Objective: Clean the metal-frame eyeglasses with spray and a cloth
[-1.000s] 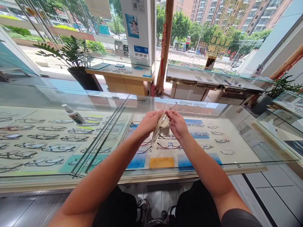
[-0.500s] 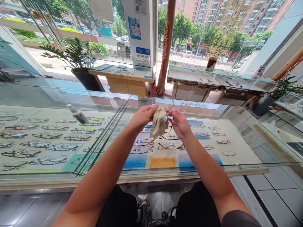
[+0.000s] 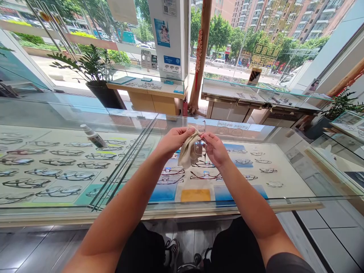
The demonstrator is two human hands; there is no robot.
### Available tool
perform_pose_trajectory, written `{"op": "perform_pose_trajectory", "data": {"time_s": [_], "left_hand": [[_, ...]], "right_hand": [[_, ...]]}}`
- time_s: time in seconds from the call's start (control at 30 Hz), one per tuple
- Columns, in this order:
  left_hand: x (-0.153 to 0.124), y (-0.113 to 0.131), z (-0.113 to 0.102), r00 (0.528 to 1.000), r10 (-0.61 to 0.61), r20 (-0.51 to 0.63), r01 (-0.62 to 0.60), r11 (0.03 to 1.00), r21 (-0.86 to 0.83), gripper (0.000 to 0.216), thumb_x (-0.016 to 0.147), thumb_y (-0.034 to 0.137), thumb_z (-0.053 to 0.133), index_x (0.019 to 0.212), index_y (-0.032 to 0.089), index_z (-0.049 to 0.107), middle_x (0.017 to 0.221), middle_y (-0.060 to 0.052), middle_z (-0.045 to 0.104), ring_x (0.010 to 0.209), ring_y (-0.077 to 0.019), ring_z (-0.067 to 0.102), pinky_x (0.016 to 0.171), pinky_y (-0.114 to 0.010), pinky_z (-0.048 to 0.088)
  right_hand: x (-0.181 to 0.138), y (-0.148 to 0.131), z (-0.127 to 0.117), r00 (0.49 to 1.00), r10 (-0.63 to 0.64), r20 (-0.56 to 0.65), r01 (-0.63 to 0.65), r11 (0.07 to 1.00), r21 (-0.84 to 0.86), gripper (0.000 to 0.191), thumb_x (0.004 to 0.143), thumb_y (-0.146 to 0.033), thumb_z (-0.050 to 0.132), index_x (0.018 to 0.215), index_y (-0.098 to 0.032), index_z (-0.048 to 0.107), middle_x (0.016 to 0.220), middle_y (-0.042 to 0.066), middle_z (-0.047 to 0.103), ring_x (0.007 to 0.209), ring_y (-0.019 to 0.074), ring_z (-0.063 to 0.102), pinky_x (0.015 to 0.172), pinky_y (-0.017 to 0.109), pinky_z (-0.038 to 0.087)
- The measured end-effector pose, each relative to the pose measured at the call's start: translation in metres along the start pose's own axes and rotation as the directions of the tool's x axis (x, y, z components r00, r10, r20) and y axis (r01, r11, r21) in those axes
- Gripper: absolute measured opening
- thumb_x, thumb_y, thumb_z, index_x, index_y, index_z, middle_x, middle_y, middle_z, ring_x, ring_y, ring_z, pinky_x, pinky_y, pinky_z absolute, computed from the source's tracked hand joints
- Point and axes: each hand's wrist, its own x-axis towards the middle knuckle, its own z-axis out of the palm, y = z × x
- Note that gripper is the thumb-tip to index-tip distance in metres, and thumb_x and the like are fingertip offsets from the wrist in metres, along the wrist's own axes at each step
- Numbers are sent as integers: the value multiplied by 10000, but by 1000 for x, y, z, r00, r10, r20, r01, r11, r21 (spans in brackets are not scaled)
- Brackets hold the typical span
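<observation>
My left hand (image 3: 176, 141) is closed on a beige cleaning cloth (image 3: 187, 154), which hangs down in folds from the fingers. The cloth lies against a pair of glasses (image 3: 199, 147), partly covering it. Pinched in the fingers of my right hand (image 3: 216, 148), the glasses are held above the glass counter, one clear lens facing me with a small mark on it. Where the cloth meets the far lens is hidden by my fingers. A white spray bottle (image 3: 93, 136) stands on the counter top to the left of my hands.
Beneath the glass top of the display counter (image 3: 284, 198) lie rows of spectacle frames (image 3: 65, 162). Under it also sit blue cards and a yellow piece (image 3: 195, 195). Across the aisle are more display cases (image 3: 165, 89), a wooden post (image 3: 199, 57) and a potted plant (image 3: 104, 94).
The glasses have turned and shifted slightly left, toward the cloth. My left hand has moved a little right over them, and the cloth's folds hang differently.
</observation>
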Motion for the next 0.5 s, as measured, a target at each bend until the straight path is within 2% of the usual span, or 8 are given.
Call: {"op": "perform_pose_trajectory", "data": {"time_s": [0.33,0.5], "left_hand": [[-3,3,2,1000,3,-6,-3,999,33,666,755,808,903,855,160,788,814,-55,733,687,-149,574,670,-279,437],[-3,3,1,999,44,-16,-44,999,26,619,770,758,924,915,170,798,878,-53,749,744,-159,605,706,-284,455]], "right_hand": [[-2,-2,1,1000,10,19,-9,999,-51,357,701,-540,980,784,-242,804,949,21,708,917,190,588,870,330,481],[-2,-1,1,999,-4,35,7,996,-93,380,693,-566,978,766,-239,799,1122,42,716,1026,204,613,917,324,489]]}}
